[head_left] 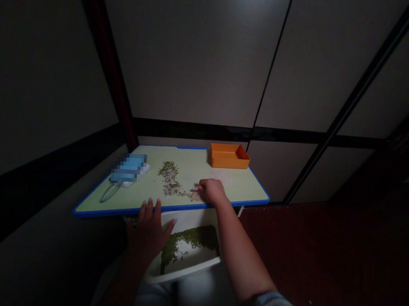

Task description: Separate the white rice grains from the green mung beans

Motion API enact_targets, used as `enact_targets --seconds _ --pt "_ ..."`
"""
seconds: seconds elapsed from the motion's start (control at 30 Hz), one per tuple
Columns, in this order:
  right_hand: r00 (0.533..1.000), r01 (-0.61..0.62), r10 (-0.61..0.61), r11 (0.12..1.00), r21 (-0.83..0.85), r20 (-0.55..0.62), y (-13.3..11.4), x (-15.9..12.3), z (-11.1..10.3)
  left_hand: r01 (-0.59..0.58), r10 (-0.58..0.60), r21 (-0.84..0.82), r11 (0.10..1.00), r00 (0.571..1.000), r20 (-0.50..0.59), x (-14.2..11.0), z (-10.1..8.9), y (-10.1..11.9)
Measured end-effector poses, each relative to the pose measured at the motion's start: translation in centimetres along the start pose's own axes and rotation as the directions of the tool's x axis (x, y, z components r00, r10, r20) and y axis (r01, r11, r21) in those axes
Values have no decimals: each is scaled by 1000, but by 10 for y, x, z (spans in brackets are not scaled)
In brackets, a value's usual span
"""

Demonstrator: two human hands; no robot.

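Observation:
My right hand (pixel 212 190) is on the tabletop close to its front edge, fingers curled in. Beside its fingertips lies a little patch of pale pinkish bits (pixel 195 196); what it pinches, if anything, is too small to make out. A scattered strip of green and pale seed-like grains (pixel 170 173) runs from the table's middle toward that hand. My left hand (pixel 148 235) rests at the table's front edge with fingers spread, holding nothing. Below the edge, between my arms, sits a white tub (pixel 199 265) with many small green grains (pixel 194 238) inside.
An orange tray (pixel 230 162) stands at the back right of the pale, blue-edged table (pixel 247 188). On the left lies a blurred-out blue item (pixel 128 168) with a pale loop (pixel 109 192). Panelled cabinet doors (pixel 195 69) rise behind. Dark red floor (pixel 305 251) shows at right.

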State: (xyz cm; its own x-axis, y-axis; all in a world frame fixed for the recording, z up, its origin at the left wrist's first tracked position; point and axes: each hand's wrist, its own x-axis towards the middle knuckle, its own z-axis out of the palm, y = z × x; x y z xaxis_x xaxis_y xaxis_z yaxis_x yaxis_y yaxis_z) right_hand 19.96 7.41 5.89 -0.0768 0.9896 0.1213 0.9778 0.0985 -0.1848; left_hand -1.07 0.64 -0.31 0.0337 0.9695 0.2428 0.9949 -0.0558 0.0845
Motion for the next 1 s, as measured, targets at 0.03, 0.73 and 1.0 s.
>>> enact_targets --seconds 0.03,0.73,1.0 --pt "1000 -1 1 1000 12 -2 2 0 -1 -1 1 -1 1000 1000 2 0 0 0" --pt "999 44 -44 999 25 -8 -2 -1 3 4 -4 4 1000 1000 12 1 1 0" --pt "997 71 -71 996 45 -7 -7 -4 -1 8 -8 3 1000 1000 23 0 -2 1"
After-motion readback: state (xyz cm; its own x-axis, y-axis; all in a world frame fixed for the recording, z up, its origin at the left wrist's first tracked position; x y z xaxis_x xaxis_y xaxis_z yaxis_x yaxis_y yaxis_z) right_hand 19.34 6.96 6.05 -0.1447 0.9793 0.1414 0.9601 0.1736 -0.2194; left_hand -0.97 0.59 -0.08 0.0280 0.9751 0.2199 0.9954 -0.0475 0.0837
